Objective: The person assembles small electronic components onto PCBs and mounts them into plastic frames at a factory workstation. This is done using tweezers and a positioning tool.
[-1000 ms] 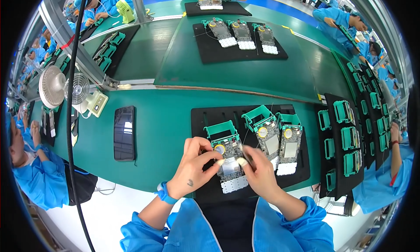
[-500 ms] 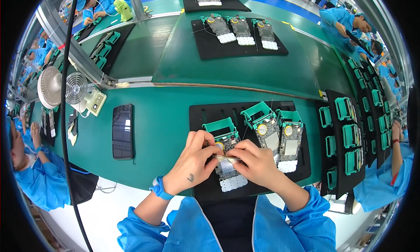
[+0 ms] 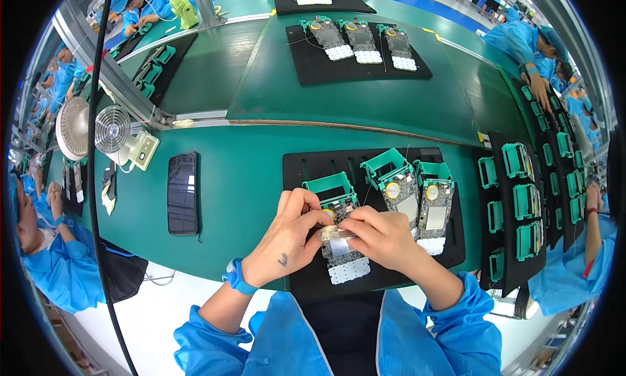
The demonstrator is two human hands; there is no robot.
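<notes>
Grey and white, one board (image 3: pixel 340 249) lies on the black mat (image 3: pixel 293 180), low in the middle of the frame, right under the fingers of the left hand (image 3: pixel 290 236) and right hand (image 3: pixel 381 239). Both hands pinch a thin shiny strip (image 3: pixel 340 234) between them, just over the board. Fingers hide the strip's ends and part of the board's round yellow cell (image 3: pixel 331 213). The strip is too small to name, and I cannot tell if it touches the board.
</notes>
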